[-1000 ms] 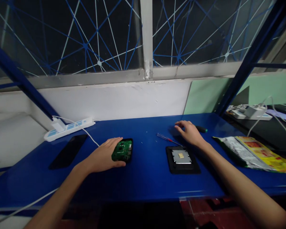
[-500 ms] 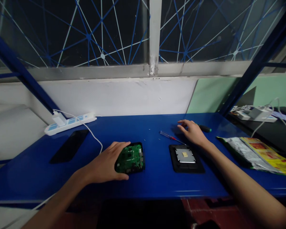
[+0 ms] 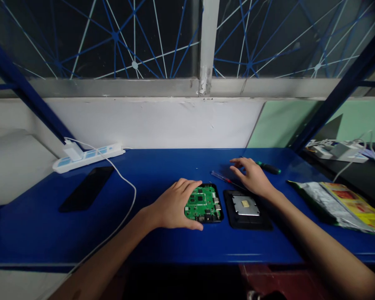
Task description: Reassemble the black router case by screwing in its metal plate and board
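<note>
My left hand spans a shallow black case, thumb on the near side and fingers on the far side. Inside the case lies a green circuit board with ports along its right edge. Just to the right, the black cover rests flat, bearing a metal plate with a small yellowish pad. Beyond that cover is my right hand, fingers apart and holding nothing. A thin screwdriver with a clear handle lies left of it, and a green-and-black screwdriver lies behind it.
Toward the left of the blue table are a black phone, a white power strip with a plugged-in charger, and a trailing white cable. A shiny food packet sits at the right. Behind stands a white wall.
My left hand has slid the case with the circuit board to the right, close beside the cover. The right hand stays nearly in place. The view has shifted slightly.
</note>
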Motion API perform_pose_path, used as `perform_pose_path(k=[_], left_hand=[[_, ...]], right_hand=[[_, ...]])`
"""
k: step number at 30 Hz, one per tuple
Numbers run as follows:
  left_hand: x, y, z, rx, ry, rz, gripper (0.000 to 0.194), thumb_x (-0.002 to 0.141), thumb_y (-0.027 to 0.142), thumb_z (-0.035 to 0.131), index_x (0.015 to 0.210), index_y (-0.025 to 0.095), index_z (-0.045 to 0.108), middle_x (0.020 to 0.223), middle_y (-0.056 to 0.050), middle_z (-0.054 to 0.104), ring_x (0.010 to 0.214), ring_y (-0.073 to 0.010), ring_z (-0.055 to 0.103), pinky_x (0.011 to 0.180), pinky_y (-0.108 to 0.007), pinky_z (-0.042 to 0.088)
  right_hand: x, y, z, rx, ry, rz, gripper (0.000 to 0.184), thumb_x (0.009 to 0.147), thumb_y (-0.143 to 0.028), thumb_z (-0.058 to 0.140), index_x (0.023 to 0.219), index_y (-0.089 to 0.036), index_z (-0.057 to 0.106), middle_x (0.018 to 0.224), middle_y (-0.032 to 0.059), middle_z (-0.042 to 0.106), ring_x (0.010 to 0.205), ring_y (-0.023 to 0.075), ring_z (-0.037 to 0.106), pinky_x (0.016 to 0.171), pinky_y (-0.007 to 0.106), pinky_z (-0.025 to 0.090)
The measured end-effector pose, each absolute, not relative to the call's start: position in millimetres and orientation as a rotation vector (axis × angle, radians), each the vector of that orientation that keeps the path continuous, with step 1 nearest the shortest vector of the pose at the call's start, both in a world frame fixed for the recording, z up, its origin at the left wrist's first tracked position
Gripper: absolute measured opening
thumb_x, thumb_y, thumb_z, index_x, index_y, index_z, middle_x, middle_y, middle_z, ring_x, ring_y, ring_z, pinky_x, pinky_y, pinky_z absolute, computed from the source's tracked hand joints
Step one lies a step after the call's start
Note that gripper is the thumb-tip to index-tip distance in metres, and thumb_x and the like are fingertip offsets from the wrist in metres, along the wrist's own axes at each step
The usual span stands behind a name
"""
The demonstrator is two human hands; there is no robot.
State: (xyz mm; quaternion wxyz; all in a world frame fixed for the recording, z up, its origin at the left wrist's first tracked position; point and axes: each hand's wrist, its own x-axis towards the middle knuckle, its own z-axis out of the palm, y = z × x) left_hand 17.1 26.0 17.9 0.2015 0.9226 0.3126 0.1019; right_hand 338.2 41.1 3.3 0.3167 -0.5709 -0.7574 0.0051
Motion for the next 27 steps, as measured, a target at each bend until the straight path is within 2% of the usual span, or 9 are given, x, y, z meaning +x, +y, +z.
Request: perform_pose_path(k=[5,8,13,16,19,27], left_hand=[[28.3,42.9,17.1,2.690,0.803,0.268,0.115,0.063,0.081,0.070,0.153,0.019,0.034,0.148,-0.017,0.047,0.134,-0.0404,0.043,0.113,-0.059,0.035],[29.4,45.6,17.7,2.712,0.804,0.258,0.115,0.062,0.080,0.072,0.151,0.016,0.036,0.148,-0.019,0.047,0.134,-0.0409,0.043,0.113,-0.059,0.035],[20.6,47.8,18.2,2.697,0.797,0.315,0.115,0.064,0.081,0.070,0.152,0.017,0.033,0.155,-0.020,0.037,0.141,-0.0420,0.034,0.115,-0.061,0.031],[16.7,49.6,18.1,2.683,0.797,0.341,0.114,0.066,0.083,0.067,0.152,0.017,0.033,0.152,-0.019,0.041,0.139,-0.0413,0.036,0.114,-0.060,0.033],[17.3,50.0,17.0,2.683,0.787,0.323,0.117,0.061,0.083,0.070,0.150,0.016,0.035,0.148,-0.019,0.045,0.135,-0.0415,0.040,0.112,-0.059,0.036],[17.6,49.6,12.4,2.726,0.813,0.328,0.115,0.059,0.080,0.071,0.149,0.017,0.036,0.144,-0.018,0.048,0.133,-0.0406,0.041,0.114,-0.059,0.033]], right_hand=[[327.7,33.3,8.5,-1.457,-2.014,0.012,0.030,0.098,-0.040,0.051,0.116,-0.020,0.063,0.094,0.0091,0.067,0.093,0.0273,0.063,0.088,0.048,0.052],[322.9,27.0,14.3,-1.457,-2.059,0.047,0.031,0.098,-0.047,0.051,0.110,-0.020,0.063,0.099,0.0096,0.068,0.099,0.0276,0.062,0.091,0.048,0.051],[318.6,13.5,29.0,-1.421,-2.275,0.122,0.038,0.093,-0.059,0.055,0.098,-0.022,0.062,0.106,0.0090,0.068,0.101,0.0276,0.063,0.096,0.050,0.049],[315.3,6.2,34.5,-1.345,-2.402,0.170,0.048,0.086,-0.065,0.061,0.106,-0.022,0.063,0.117,0.0105,0.067,0.107,0.0300,0.063,0.098,0.052,0.049],[311.5,1.2,34.8,-1.337,-2.446,0.169,0.060,0.080,-0.070,0.064,0.115,-0.022,0.063,0.121,0.0129,0.065,0.112,0.0328,0.062,0.100,0.055,0.048],[303.1,-4.5,33.8,-1.310,-2.552,0.289,0.070,0.070,-0.075,0.070,0.114,-0.021,0.065,0.125,0.0159,0.058,0.116,0.0347,0.058,0.102,0.056,0.047]])
